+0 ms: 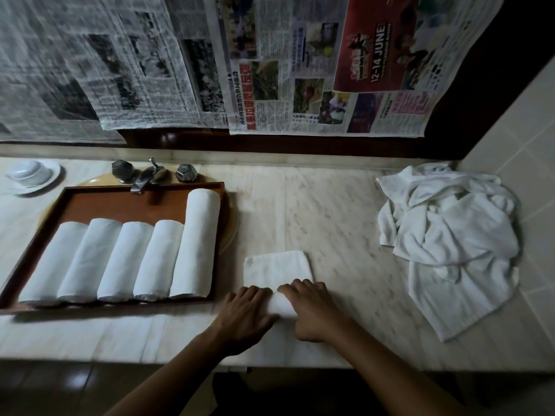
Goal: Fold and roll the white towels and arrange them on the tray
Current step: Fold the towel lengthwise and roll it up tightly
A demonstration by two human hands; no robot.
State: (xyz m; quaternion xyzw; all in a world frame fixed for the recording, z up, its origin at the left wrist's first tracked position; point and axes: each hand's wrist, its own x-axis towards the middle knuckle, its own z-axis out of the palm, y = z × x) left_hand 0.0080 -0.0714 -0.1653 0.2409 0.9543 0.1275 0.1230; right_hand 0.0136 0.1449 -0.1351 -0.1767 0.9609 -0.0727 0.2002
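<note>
At the far left of the marble counter (330,211), a white bowl (28,172) is seen upturned on a saucer. To its right, a brown tray (144,202) is set below a metal tap (144,177), whose spout reaches over the tray's far rim. Five rolled towels (126,262) are laid side by side, touching, along the near part of the tray; the rightmost is longer and reaches nearly to the far rim.

Just right of the tray, near the counter's near edge, a folded towel (277,268) is spread flat, and its near end is wound into a roll. The left hand (246,313) is laid over the roll's left end, fingers bent across the top of it. The right hand (312,310) is set on the right end, fingers curled over the roll and the thumb tucked at its near side. Both hands are slightly blurred.

Well to the right, a heap of towels (447,235) is left crumpled against the tiled side wall. Sheets of newspaper (270,70) are hung along the far wall.
</note>
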